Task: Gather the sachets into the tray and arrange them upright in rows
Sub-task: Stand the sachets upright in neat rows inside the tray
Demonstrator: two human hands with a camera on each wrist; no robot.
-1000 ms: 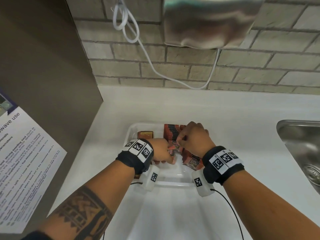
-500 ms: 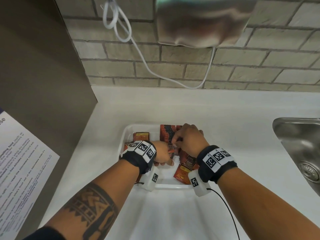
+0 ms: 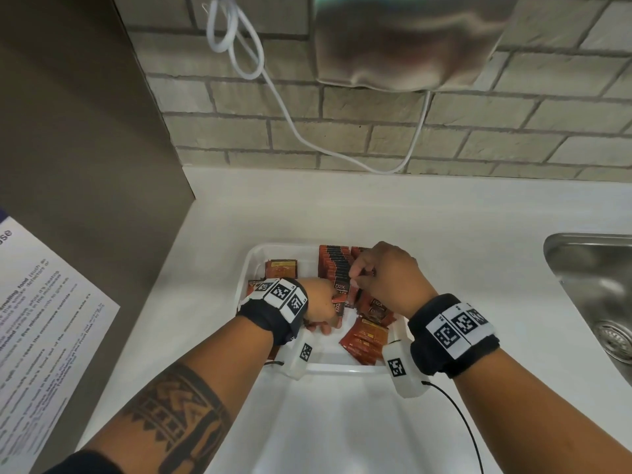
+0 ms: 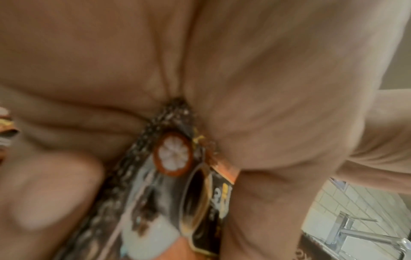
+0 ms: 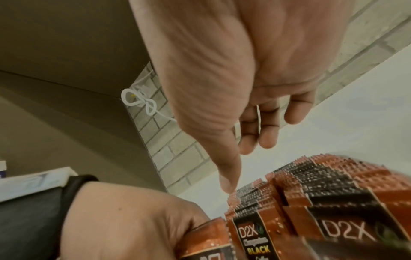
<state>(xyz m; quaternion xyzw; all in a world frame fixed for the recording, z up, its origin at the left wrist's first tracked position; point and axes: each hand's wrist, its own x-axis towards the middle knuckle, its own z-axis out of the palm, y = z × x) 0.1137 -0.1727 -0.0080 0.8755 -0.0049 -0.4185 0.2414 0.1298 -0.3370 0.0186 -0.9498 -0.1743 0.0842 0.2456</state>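
A white plastic tray sits on a white countertop, with both of the person's hands working inside it. Along the far middle of the tray stands a row of upright sachets, red-brown with black bands and "D2X" lettering, packed face to face. The right hand hovers over the near end of this row with its fingers curled; the right wrist view shows the thumb tip touching the serrated top edge of the frontmost sachets, but whether the fingers actually pinch one cannot be told. The left hand is just left of it, curled round a small bunch of sachets held between thumb and fingers; the left wrist view shows one printed with a cut-fruit picture clamped in the palm. Loose sachets lie flat elsewhere in the tray: one at the far left, partly beyond the left wrist, and several piled in the near right corner beneath the right wrist. A stainless steel sink is set into the countertop at the right edge. Behind the counter is a brick wall with a metal hand dryer mounted on it and a looped white cable hanging to its left. A printed notice hangs on the brown panel at the near left.
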